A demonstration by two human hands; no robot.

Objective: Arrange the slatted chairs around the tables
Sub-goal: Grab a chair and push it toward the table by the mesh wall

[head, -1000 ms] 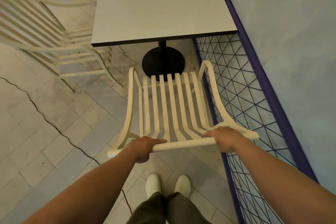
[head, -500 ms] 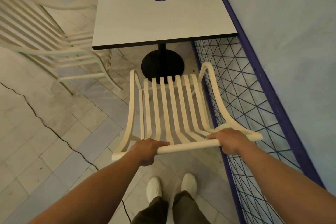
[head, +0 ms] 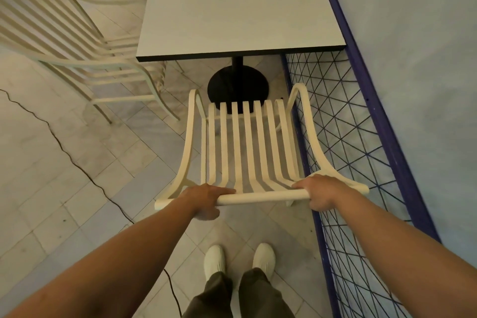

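A cream slatted chair (head: 247, 142) stands just in front of me, its seat facing a grey square table (head: 232, 20) on a black pedestal base (head: 237, 85). My left hand (head: 206, 200) grips the left part of the chair's top rail. My right hand (head: 320, 192) grips the rail's right part. The chair's front edge lies short of the table's near edge, over the base. A second cream slatted chair (head: 67, 41) stands at the table's left side.
A blue wire-mesh barrier (head: 361, 162) with a blue frame runs along the right, close to the chair's right arm, with a pale wall behind it. A dark cable (head: 77, 162) crosses the tiled floor on the left. My white shoes (head: 240, 258) are below the chair.
The chair has slid a little forward toward the table while both hands keep their grip on the top rail. My feet have stepped forward.
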